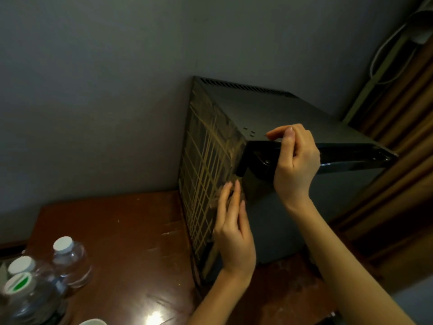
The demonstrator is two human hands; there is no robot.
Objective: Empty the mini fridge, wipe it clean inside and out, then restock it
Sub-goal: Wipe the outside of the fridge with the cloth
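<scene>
Overhead, from the head camera, the black mini fridge (pixel 269 113) stands on a reddish-brown wooden table (pixel 121 226), its back against a grey wall (pixel 117 78) and a brown curtain (pixel 403 160) just beside it on the right. The left hand (pixel 234 231) lies with straight fingers against the fridge's near left corner, by the side panel marked with a pale grid – whether anything is under the fingertips is too blurred to tell. The right hand (pixel 295 158) is curled over the top front edge of the fridge, gripping it. Three clear bottles (pixel 70 259) with white caps stand together at the table's left end – well apart from the fridge
</scene>
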